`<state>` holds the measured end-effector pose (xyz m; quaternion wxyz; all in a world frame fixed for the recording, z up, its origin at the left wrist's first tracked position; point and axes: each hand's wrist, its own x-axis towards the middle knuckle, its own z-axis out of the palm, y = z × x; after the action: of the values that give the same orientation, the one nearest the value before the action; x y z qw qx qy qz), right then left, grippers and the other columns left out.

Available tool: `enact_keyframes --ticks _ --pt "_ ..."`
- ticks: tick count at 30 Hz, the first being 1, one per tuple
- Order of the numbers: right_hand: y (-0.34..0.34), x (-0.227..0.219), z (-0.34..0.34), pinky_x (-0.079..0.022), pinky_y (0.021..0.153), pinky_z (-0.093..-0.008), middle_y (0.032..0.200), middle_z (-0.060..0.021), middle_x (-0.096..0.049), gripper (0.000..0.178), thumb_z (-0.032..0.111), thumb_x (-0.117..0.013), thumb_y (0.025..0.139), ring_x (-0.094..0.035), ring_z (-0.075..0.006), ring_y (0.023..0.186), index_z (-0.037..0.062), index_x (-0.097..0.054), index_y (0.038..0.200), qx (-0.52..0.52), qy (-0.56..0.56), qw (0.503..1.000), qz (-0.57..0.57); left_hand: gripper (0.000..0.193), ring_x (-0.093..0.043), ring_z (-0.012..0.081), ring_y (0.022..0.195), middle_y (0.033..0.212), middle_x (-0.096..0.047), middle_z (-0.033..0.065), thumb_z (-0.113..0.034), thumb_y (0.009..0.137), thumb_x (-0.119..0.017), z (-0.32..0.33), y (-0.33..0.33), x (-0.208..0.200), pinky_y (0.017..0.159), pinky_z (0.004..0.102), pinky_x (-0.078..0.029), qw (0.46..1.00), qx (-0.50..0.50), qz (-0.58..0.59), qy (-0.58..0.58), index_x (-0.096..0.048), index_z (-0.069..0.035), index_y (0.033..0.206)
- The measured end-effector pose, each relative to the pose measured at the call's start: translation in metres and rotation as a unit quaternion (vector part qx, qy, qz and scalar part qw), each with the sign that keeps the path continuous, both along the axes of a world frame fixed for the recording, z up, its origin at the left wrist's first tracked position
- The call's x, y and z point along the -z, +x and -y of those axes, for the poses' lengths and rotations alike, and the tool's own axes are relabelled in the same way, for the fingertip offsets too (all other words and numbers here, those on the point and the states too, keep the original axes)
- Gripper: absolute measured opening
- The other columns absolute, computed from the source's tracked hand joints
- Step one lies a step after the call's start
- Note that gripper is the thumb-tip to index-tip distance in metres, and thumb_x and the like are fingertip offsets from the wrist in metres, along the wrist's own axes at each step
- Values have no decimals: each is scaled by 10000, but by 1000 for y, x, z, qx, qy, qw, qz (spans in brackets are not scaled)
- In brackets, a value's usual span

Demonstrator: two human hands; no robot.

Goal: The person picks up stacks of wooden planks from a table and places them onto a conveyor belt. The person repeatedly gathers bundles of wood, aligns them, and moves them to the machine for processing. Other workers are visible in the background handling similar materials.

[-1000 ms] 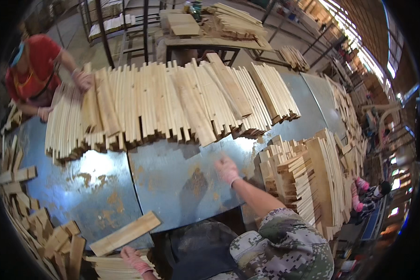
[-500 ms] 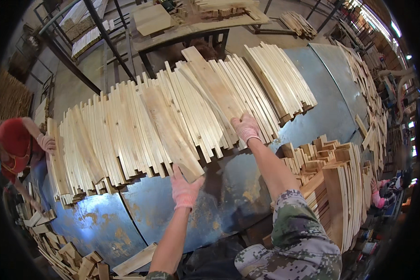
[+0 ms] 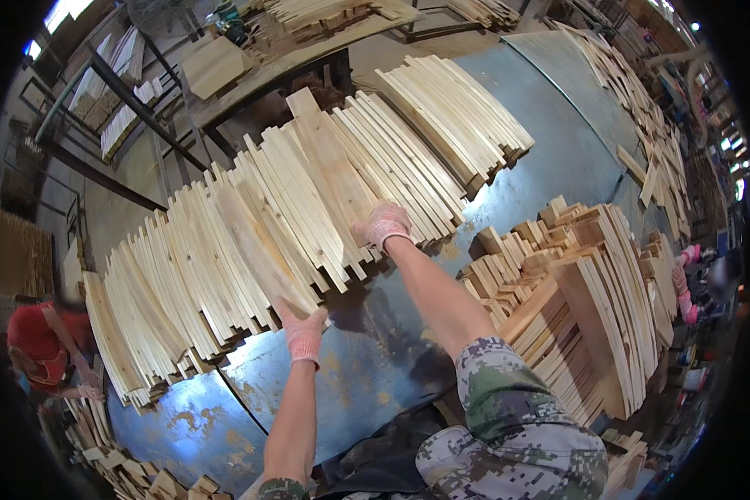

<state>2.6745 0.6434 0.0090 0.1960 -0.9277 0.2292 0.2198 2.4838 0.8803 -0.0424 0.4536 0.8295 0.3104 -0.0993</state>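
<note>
Left arm reaches up-frame, gloved left hand (image 3: 301,335) spread at left board's (image 3: 250,237) near end; right hand (image 3: 385,225) bent over right board's (image 3: 329,154) near end. Can't tell if either is clamped. Both boards lie atop slat row on blue table (image 3: 350,367). Beyond, metal rack (image 3: 100,175) holds pale strips (image 3: 117,79).
</note>
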Motion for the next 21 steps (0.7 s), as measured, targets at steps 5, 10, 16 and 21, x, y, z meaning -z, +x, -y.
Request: enact_keyframes --ticks 5,10,16,21 --pt "7 -10 7 -599 1015 -396 1376 -168 -719 819 616 -858 752 -715 -294 1248 43 -742 1326 -79 2 995 -57 1112 -522 263 1190 1517 -479 167 -18 812 -819 -21 -33 5 962 346 -455 972 -68 54 -220 -188 -82 1725" --pt "-13 -25 -27 -545 1075 -445 1401 -172 -655 734 496 -836 831 -667 -314 1291 64 -625 1385 -125 -64 990 15 1011 -490 117 594 977 -619 50 -28 838 -745 -24 -32 17 497 288 -400 957 -74 147 -241 -231 -90 1706" --pt "-57 29 -40 -549 1026 -519 1324 -244 -652 518 332 -788 912 -659 -431 1214 39 -567 1278 -79 88 976 184 1033 -595 205 975 1326 -582 116 -52 851 -772 10 -13 -22 782 338 -533 941 -89 100 -310 -214 -81 1721" --pt "-163 36 -75 -540 984 -547 1278 -248 -623 628 281 -788 889 -619 -447 1195 40 -499 1392 -115 137 960 217 1073 -614 239 1200 1497 -555 137 -21 828 -774 13 -35 -4 955 368 -562 938 -69 88 -327 -195 -88 1730"
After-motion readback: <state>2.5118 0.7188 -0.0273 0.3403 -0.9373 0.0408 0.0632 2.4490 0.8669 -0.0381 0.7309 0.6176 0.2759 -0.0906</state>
